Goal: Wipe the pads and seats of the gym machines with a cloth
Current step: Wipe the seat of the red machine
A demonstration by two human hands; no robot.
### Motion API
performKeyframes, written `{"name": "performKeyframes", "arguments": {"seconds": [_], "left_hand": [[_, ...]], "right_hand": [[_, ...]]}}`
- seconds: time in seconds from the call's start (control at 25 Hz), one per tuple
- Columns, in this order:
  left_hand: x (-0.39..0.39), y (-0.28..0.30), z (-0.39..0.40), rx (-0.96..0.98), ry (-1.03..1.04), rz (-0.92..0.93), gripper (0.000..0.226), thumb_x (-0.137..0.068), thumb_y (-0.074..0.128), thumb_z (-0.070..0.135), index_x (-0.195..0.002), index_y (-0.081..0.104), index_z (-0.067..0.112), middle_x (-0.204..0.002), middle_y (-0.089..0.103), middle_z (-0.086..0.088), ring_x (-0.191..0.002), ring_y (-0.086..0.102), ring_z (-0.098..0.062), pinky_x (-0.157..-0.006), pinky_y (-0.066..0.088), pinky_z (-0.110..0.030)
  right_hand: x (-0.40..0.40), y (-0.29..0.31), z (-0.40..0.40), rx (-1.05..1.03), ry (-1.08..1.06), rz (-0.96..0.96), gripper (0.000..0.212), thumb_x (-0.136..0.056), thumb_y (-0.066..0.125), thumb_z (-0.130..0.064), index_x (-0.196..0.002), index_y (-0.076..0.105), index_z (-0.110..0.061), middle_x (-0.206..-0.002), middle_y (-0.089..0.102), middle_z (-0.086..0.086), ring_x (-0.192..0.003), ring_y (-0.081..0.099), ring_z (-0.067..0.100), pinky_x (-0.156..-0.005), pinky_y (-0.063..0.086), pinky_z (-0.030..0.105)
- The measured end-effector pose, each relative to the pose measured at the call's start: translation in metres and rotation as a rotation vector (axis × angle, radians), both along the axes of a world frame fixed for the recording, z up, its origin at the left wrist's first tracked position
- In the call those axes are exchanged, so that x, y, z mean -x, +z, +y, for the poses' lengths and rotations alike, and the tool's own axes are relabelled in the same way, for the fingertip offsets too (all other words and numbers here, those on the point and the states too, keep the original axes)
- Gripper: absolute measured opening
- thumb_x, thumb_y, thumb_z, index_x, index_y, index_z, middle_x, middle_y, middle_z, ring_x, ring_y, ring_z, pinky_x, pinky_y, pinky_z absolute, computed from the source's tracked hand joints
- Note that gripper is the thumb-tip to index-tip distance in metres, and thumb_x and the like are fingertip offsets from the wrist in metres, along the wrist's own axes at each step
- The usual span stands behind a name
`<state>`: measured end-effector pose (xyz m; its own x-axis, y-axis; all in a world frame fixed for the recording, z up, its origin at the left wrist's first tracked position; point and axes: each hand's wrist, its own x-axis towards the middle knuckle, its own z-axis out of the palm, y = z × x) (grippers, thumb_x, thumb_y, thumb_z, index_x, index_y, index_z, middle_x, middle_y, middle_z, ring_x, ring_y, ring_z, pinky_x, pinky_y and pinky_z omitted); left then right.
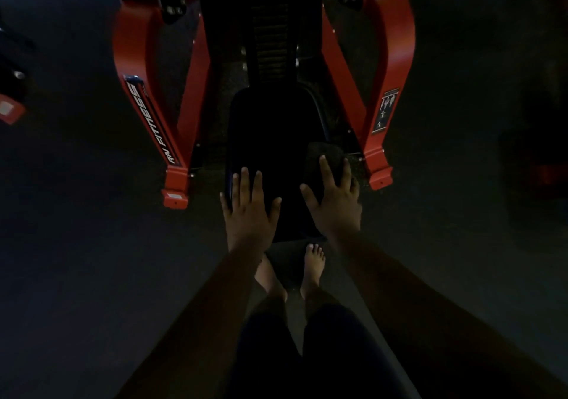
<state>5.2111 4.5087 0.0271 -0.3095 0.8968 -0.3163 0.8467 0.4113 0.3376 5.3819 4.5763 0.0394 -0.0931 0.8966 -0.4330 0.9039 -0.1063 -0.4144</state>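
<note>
Black seat [270,140] of red machine [390,60]: left hand [250,208] flat, fingers spread, bracing near edge; right hand [335,198] flat, pressing dark cloth [322,155] onto seat's right side for wiping.

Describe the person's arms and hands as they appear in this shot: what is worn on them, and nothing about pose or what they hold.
Both forearms are bare right up to the bottom edge of the frame, so no sleeves show. The left hand and right hand wear no gloves. No watch, bracelet or ring can be made out, though the dim light could hide small items. Fingernails catch the light as pale tips.
</note>
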Motion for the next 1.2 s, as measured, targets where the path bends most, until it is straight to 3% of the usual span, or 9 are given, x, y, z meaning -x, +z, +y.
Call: {"name": "performKeyframes", "arguments": {"seconds": [0.2,0.44,0.72,0.84,0.96,1.08,1.2], "left_hand": [[-0.009,-0.012,0.005,-0.016,0.048,0.081,0.073,-0.101,0.025,0.062,-0.162,0.013,0.025,-0.171,0.004,-0.004,-0.157,-0.005,-0.023,-0.123,0.006,-0.060],[-0.009,-0.011,0.006,0.014,0.013,0.096,0.076,-0.101,0.025,0.064,-0.163,0.006,0.024,-0.171,-0.002,-0.006,-0.157,-0.007,-0.026,-0.123,0.007,-0.062],[-0.011,-0.016,0.006,0.004,0.042,0.128,0.078,-0.099,0.029,0.065,-0.163,0.007,0.025,-0.171,-0.002,-0.003,-0.157,-0.008,-0.024,-0.123,0.006,-0.061],[-0.013,-0.016,0.006,-0.018,0.057,0.145,0.079,-0.097,0.033,0.065,-0.163,0.014,0.025,-0.171,0.004,-0.002,-0.158,-0.002,-0.023,-0.123,0.009,-0.060],[-0.012,-0.013,0.008,-0.030,0.076,0.148,0.078,-0.095,0.035,0.064,-0.162,0.021,0.024,-0.171,0.010,-0.003,-0.158,0.004,-0.023,-0.121,0.014,-0.062],[-0.018,-0.007,0.031,-0.025,0.217,0.125,0.073,-0.090,0.041,0.058,-0.154,0.037,0.023,-0.164,0.031,-0.005,-0.153,0.022,-0.026,-0.114,0.024,-0.068],[-0.026,-0.011,0.044,0.036,0.276,0.137,0.076,-0.092,0.038,0.057,-0.160,0.026,0.024,-0.168,0.022,-0.004,-0.156,0.012,-0.025,-0.119,0.016,-0.066]], "right_hand": [[-0.001,-0.017,0.058,-0.028,0.029,0.098,0.072,-0.096,0.046,-0.066,-0.156,0.008,-0.052,-0.168,0.012,0.009,-0.147,0.026,0.044,-0.105,0.041,0.062],[-0.022,-0.006,-0.010,-0.008,-0.055,0.145,0.070,-0.099,0.048,-0.058,-0.155,0.008,-0.054,-0.170,0.003,0.002,-0.151,0.019,0.040,-0.107,0.039,0.061],[0.027,-0.041,0.145,0.028,0.129,0.114,0.073,-0.098,0.045,-0.060,-0.158,0.005,-0.049,-0.167,0.010,0.014,-0.143,0.032,0.048,-0.107,0.040,0.057],[0.035,-0.040,0.170,0.035,0.195,0.129,0.070,-0.099,0.042,-0.059,-0.158,0.005,-0.049,-0.169,0.005,0.009,-0.146,0.024,0.048,-0.108,0.037,0.062],[0.012,-0.026,0.121,-0.057,0.334,0.075,0.066,-0.101,0.040,-0.056,-0.160,0.013,-0.042,-0.170,-0.001,0.011,-0.149,0.016,0.046,-0.112,0.032,0.060],[-0.002,-0.026,0.103,-0.067,0.454,-0.025,0.069,-0.097,0.036,-0.060,-0.160,0.016,-0.039,-0.169,-0.001,0.013,-0.150,0.011,0.049,-0.116,0.024,0.064],[0.029,-0.036,0.157,-0.105,0.560,-0.085,0.071,-0.097,0.037,-0.063,-0.159,0.011,-0.044,-0.170,-0.001,0.009,-0.151,0.002,0.050,-0.117,0.014,0.069]]}}
